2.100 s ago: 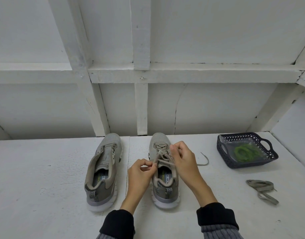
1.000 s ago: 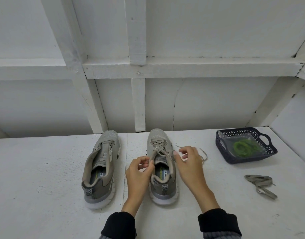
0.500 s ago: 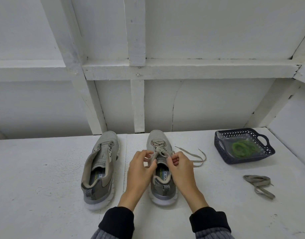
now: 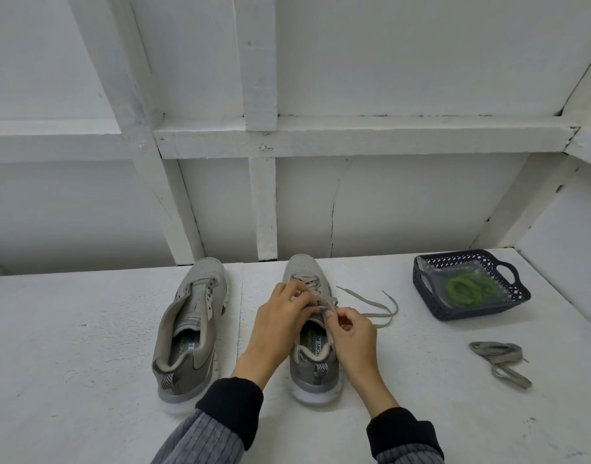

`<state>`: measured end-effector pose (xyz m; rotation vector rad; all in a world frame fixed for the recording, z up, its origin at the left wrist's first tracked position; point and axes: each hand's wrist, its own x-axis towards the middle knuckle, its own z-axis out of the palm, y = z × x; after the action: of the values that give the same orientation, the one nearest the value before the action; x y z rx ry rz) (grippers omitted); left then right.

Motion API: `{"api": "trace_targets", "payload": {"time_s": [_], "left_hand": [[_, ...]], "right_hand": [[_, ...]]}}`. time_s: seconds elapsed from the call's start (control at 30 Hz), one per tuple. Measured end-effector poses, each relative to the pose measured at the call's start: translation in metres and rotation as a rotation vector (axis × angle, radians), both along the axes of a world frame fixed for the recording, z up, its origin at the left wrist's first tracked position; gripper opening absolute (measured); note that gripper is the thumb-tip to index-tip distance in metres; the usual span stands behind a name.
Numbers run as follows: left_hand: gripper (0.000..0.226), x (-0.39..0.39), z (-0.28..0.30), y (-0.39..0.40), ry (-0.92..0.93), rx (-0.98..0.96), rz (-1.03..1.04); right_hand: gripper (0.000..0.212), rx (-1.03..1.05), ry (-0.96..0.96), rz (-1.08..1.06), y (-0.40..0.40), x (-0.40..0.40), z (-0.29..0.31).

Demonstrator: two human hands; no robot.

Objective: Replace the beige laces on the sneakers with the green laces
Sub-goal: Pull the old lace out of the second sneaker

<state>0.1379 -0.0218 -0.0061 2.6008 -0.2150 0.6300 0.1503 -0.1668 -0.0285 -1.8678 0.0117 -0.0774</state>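
White tabletop [image 4: 69, 346], bare at 9 o'clock, walled at 12. Laceless sneaker [image 4: 190, 333] at 7; laced sneaker [image 4: 315, 333] at 6. Basket [image 4: 424, 296] with green laces [image 4: 468, 291] at 3, short of the right edge. Removed lace [image 4: 498, 360] at 4. Left hand [image 4: 280, 324] and right hand [image 4: 351, 336] pinching beige lace [image 4: 371, 306].
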Motion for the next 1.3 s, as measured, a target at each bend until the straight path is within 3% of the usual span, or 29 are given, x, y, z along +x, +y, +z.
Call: {"api": "trace_targets", "payload": {"time_s": [0.07,0.2,0.3,0.4,0.53,0.6,0.67,0.77,0.93,1.0,1.03,1.1,1.23,1.3], "left_hand": [[0.009,-0.002,-0.002,-0.002,0.037,-0.177,0.000],[0.006,-0.009,0.002,-0.011,0.050,-0.893,0.156],[0.011,-0.013,0.002,-0.016,0.085,-1.088,0.375],[0.015,-0.014,0.001,-0.014,0.095,-0.863,0.281],[0.027,-0.005,0.003,-0.003,-0.009,-0.081,0.066],[0.019,0.000,0.003,0.001,0.005,0.088,0.053],[0.007,0.003,0.000,0.003,0.023,0.090,0.067],[0.007,-0.001,0.001,0.002,0.099,-0.270,0.039],[0.014,-0.010,0.019,-0.003,0.173,-1.281,0.015],[0.015,-0.008,0.023,0.004,0.166,-1.521,0.067],[0.016,-0.007,0.025,0.007,0.171,-1.535,0.091],[0.013,-0.009,0.030,0.012,0.197,-1.278,0.095],[0.008,-0.007,0.033,0.010,0.284,-0.384,-0.085],[0.014,-0.003,0.031,0.009,0.319,-0.164,-0.087]], "right_hand": [[0.011,0.000,-0.008,-0.003,0.000,0.000,0.000],[0.011,0.021,-0.027,-0.015,0.003,0.000,0.003],[0.010,0.028,-0.026,-0.020,0.004,-0.002,0.002],[0.009,0.011,-0.053,-0.036,0.004,-0.002,0.001],[0.009,-0.042,-0.101,-0.037,0.003,0.001,-0.003],[0.012,-0.035,-0.095,-0.031,0.003,0.002,-0.005],[0.012,-0.026,-0.094,-0.034,0.003,0.002,-0.005],[0.011,-0.028,-0.107,-0.052,0.005,0.001,-0.005],[0.011,0.012,-0.115,-0.069,0.006,-0.002,-0.007],[0.012,0.021,-0.114,-0.073,0.007,-0.002,-0.006],[0.012,0.021,-0.114,-0.074,0.007,-0.003,-0.006],[0.012,0.028,-0.101,-0.074,0.007,-0.002,-0.006],[0.012,0.035,-0.099,-0.067,0.007,-0.003,-0.005],[0.012,0.030,-0.105,-0.064,0.007,-0.004,-0.003]]}}
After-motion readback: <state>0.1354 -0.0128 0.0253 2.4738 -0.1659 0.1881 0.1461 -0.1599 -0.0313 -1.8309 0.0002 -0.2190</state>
